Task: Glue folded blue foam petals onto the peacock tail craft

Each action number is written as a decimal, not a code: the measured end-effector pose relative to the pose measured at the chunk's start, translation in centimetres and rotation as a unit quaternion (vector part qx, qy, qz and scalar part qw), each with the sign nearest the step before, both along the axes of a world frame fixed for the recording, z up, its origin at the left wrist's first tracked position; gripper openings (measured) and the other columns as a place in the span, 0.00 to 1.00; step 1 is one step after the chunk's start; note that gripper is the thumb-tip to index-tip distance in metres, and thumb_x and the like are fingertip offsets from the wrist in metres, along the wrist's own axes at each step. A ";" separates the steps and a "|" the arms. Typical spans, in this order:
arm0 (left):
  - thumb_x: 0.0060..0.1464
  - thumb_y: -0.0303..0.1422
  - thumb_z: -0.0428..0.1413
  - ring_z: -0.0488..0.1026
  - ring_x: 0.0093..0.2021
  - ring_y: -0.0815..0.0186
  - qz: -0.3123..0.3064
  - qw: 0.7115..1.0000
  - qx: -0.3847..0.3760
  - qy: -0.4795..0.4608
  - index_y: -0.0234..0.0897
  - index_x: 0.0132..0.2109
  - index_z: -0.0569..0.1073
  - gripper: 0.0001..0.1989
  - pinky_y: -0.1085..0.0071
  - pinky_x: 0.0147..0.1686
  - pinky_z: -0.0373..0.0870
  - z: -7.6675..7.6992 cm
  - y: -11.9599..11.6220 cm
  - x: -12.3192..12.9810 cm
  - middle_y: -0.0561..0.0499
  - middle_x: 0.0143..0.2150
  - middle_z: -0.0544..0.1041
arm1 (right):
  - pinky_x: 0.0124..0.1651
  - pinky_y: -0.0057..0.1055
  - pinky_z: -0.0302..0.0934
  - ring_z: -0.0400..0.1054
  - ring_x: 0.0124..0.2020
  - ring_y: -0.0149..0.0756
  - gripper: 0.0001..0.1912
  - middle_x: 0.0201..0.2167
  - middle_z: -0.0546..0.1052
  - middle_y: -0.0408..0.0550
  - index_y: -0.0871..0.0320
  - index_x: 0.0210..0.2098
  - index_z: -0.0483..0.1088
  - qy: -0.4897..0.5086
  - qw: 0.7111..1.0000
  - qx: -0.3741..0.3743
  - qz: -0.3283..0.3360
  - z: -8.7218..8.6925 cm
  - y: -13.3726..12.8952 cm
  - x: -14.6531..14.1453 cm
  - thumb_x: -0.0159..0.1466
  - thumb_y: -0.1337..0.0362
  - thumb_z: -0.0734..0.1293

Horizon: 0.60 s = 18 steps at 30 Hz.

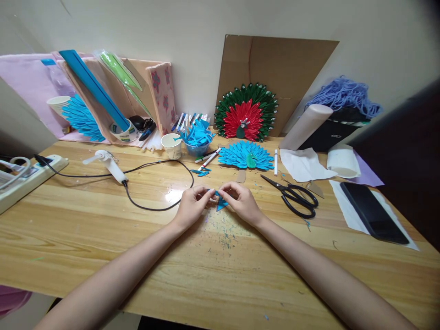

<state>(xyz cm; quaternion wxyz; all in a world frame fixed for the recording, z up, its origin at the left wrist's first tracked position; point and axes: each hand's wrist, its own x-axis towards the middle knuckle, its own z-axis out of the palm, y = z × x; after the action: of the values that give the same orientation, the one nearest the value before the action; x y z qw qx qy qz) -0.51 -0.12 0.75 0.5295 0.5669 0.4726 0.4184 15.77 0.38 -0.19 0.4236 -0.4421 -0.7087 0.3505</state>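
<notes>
Between my two hands is a small folded blue piece (222, 203), paper or ribbon by its look, with a pointed lower end. My left hand (195, 204) pinches its upper left edge between thumb and forefinger. From the other side my right hand (241, 201) pinches its upper right part. Both hands are just above the table, over a patch of dark scraps. Beyond them lies a blue fan-shaped peacock (237, 155) with a green body. Behind it a green and red peacock (245, 114) leans upright against a cardboard sheet (275, 64).
Black-handled scissors (297, 197) lie right of my hands, and a phone (373, 211) farther right. A glue gun (112, 165) with a looping black cord is on the left. A bowl of blue pieces (197, 142), a paper cup (172, 146) and a power strip (32, 181) stand around.
</notes>
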 end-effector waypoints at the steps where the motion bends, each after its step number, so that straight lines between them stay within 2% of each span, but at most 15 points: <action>1: 0.49 0.41 0.54 0.73 0.24 0.67 0.005 1.000 0.002 0.001 0.32 0.29 0.72 0.15 0.75 0.24 0.67 0.0 0.0 0.0 0.49 0.25 0.76 | 0.32 0.28 0.64 0.68 0.29 0.32 0.07 0.28 0.72 0.46 0.59 0.31 0.67 -0.009 1.000 0.014 -0.004 0.0 0.0 0.0 0.60 0.61 0.62; 5: 0.49 0.45 0.53 0.71 0.22 0.69 0.010 1.000 -0.025 -0.010 0.31 0.28 0.73 0.18 0.77 0.21 0.65 0.0 0.2 -0.2 0.49 0.23 0.75 | 0.34 0.31 0.63 0.67 0.30 0.33 0.05 0.28 0.72 0.47 0.58 0.31 0.67 -0.045 0.992 0.109 -0.041 0.3 -0.3 0.1 0.61 0.64 0.61; 9: 0.51 0.48 0.47 0.67 0.17 0.72 -0.041 0.993 -0.098 -0.048 0.28 0.27 0.74 0.25 0.77 0.17 0.63 0.7 0.2 -0.2 0.46 0.21 0.75 | 0.38 0.35 0.62 0.67 0.35 0.36 0.04 0.31 0.73 0.48 0.56 0.34 0.68 -0.091 0.972 0.216 -0.035 0.5 -0.4 0.5 0.61 0.67 0.62; 13: 0.47 0.45 0.53 0.68 0.18 0.72 -0.038 0.989 -0.122 -0.080 0.29 0.26 0.73 0.20 0.76 0.19 0.65 1.2 0.2 -0.2 0.48 0.21 0.74 | 0.40 0.37 0.62 0.65 0.38 0.38 0.07 0.35 0.73 0.49 0.54 0.37 0.69 -0.134 0.955 0.266 -0.010 0.3 -0.3 0.7 0.61 0.69 0.62; 18: 0.44 0.37 0.58 0.67 0.19 0.73 -0.015 0.989 -0.117 -0.084 0.29 0.26 0.73 0.12 0.77 0.21 0.66 1.1 0.3 -0.3 0.51 0.22 0.74 | 0.38 0.35 0.61 0.65 0.37 0.37 0.05 0.33 0.73 0.49 0.55 0.34 0.70 -0.160 0.949 0.271 -0.017 0.4 -0.4 0.6 0.60 0.68 0.63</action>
<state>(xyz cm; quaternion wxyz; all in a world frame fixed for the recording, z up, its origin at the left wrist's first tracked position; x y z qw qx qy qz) -0.76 0.22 1.85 0.6364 0.4709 0.4633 0.3982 16.40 0.02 0.19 0.4145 -0.3723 -0.8280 0.0625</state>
